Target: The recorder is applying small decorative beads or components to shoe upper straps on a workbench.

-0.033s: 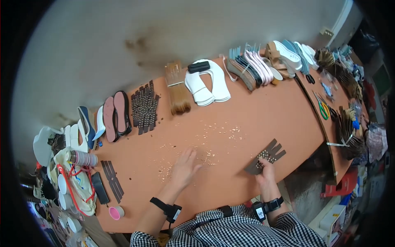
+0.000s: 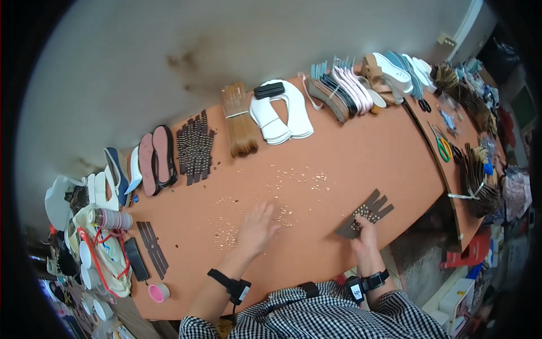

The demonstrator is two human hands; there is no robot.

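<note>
My left hand (image 2: pixel 257 226) lies flat with fingers spread on the orange table (image 2: pixel 350 152). It sits among small gold studs (image 2: pixel 282 189) scattered across the table's middle. My right hand (image 2: pixel 364 233) is near the front edge, with its fingertips gripping the near end of a brown, comb-cut strap piece (image 2: pixel 374 208). Part of that piece carries set studs. Both wrists wear black bands.
Along the far edge lie dark studded straps (image 2: pixel 195 148), a bundle of brown straps (image 2: pixel 240 121), white insoles (image 2: pixel 282 116), rows of soles (image 2: pixel 344 90) and pink soles (image 2: pixel 155 158). Green scissors (image 2: pixel 442 146) lie at the right. A dark strap piece (image 2: pixel 152 248) and a pink tape roll (image 2: pixel 160 292) lie left.
</note>
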